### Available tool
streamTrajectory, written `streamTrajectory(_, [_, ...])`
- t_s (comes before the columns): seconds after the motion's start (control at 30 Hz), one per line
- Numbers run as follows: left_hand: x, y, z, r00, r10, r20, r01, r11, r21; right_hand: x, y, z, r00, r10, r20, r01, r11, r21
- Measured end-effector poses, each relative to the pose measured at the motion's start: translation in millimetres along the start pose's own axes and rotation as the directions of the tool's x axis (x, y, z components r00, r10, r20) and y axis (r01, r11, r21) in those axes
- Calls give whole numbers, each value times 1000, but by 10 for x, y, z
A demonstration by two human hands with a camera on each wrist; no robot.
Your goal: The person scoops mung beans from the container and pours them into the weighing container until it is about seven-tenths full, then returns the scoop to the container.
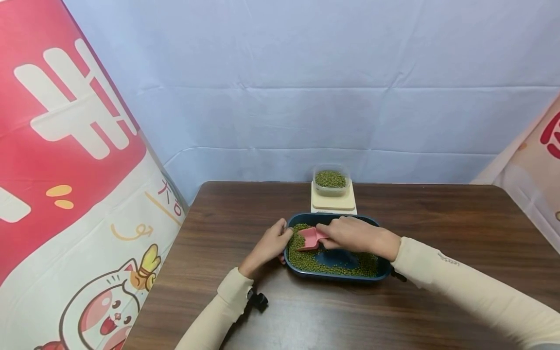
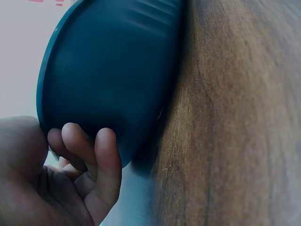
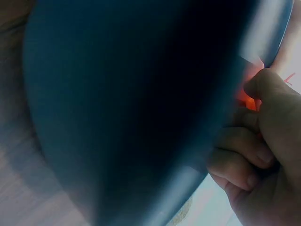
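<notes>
A dark blue oblong basin [image 1: 337, 277] on the table holds small green beans [image 1: 306, 261], which look like mung beans. At its left end my left hand [image 1: 272, 241] grips the wall. In the left wrist view the thumb lies at the rim and the fingers [image 2: 107, 150] touch the outside of the basin [image 2: 108, 70]. My right hand [image 1: 350, 232] holds a pink scoop [image 1: 309, 238] by its handle, fingers curled round it. The scoop's front edge sits among the beans at the left side. In the right wrist view the basin wall covers most of the scoop.
Behind the basin, a clear plastic tub [image 1: 331, 180] of green beans stands on a cream-topped kitchen scale [image 1: 334, 201]. The brown wooden table [image 1: 236, 214] ends at a pale cloth backdrop [image 1: 280, 121]. A printed red and white banner [image 1: 78, 209] hangs at the left.
</notes>
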State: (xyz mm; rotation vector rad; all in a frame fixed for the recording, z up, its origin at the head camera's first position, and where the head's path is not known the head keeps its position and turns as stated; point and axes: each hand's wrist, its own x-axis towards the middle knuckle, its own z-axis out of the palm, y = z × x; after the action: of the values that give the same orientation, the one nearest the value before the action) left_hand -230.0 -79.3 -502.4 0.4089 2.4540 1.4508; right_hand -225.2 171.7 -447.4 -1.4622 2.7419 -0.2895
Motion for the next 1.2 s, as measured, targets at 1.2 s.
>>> streamTrajectory(1.2, [-8,19,3,1000,-7,15,8,1000,-10,-150,115,104,996,86,-14,-84,988,132])
